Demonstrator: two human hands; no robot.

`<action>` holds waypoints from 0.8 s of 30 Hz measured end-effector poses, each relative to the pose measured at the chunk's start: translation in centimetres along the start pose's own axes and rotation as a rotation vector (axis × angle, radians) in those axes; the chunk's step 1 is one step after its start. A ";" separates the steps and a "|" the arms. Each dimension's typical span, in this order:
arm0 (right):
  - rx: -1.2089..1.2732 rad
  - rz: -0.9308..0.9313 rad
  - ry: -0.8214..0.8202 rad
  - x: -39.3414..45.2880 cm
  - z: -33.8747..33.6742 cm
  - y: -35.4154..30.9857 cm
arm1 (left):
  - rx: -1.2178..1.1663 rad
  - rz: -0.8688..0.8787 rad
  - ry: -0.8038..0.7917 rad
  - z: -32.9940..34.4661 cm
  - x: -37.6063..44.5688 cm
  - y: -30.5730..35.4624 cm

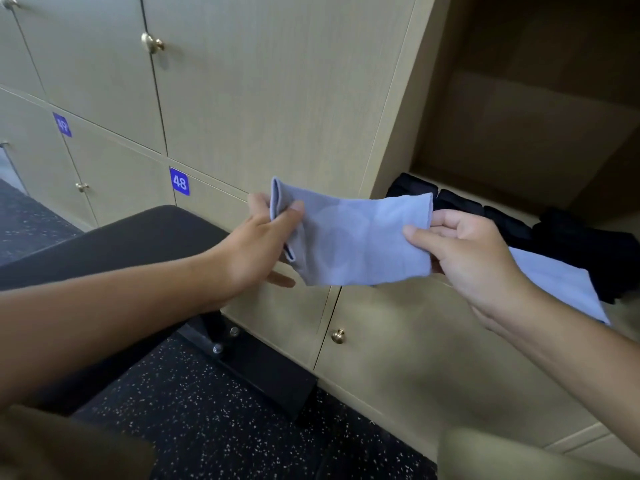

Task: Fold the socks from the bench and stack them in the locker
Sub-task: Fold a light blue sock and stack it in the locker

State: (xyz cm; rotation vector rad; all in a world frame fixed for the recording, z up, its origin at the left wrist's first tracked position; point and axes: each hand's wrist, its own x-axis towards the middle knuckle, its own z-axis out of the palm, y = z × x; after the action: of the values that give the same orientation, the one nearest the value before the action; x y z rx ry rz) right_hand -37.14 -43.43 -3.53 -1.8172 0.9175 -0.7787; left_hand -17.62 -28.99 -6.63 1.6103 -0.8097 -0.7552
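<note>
A light blue sock [356, 237] is stretched flat in the air in front of the lockers. My left hand [263, 244] pinches its left end, where the fabric curls over. My right hand [467, 251] pinches its right end between thumb and fingers. Just behind my right hand is the open locker [519, 133]. Several folded black socks [460, 202] lie in a row on its shelf. A folded light blue sock [561, 285] rests at the shelf's front edge, partly hidden by my right wrist. The black bench [138, 237] stands below my left forearm.
Shut beige locker doors with brass knobs [152, 43] fill the wall; one carries the blue label 48 [179, 181]. The bench's black metal foot [249, 362] is bolted to the speckled dark floor [207, 427].
</note>
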 end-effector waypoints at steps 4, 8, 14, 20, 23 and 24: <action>-0.118 0.021 -0.001 0.4 -0.5 0.6 | 0.022 -0.069 0.039 -0.9 0.3 -0.4; -0.200 0.011 -0.012 0.4 -0.4 0.8 | 0.083 -0.055 -0.003 -1.2 0.2 -0.5; -0.214 -0.048 -0.060 -0.4 0.9 0.2 | 0.031 -0.051 0.094 -0.3 0.6 -0.5; -0.157 -0.077 -0.151 -1.3 2.6 -0.3 | 0.042 0.016 0.084 1.7 0.3 0.1; -0.122 -0.054 -0.161 -1.3 3.2 -0.4 | 0.048 0.053 0.081 2.6 0.3 0.4; -0.099 -0.042 -0.157 -1.3 3.3 -0.4 | 0.045 0.063 0.072 2.8 0.4 0.3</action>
State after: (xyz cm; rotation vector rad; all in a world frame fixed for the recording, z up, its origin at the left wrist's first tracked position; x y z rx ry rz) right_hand -35.01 -40.71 -4.53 -1.9590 0.8307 -0.6155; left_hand -19.77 -30.87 -6.78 1.6347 -0.8266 -0.6352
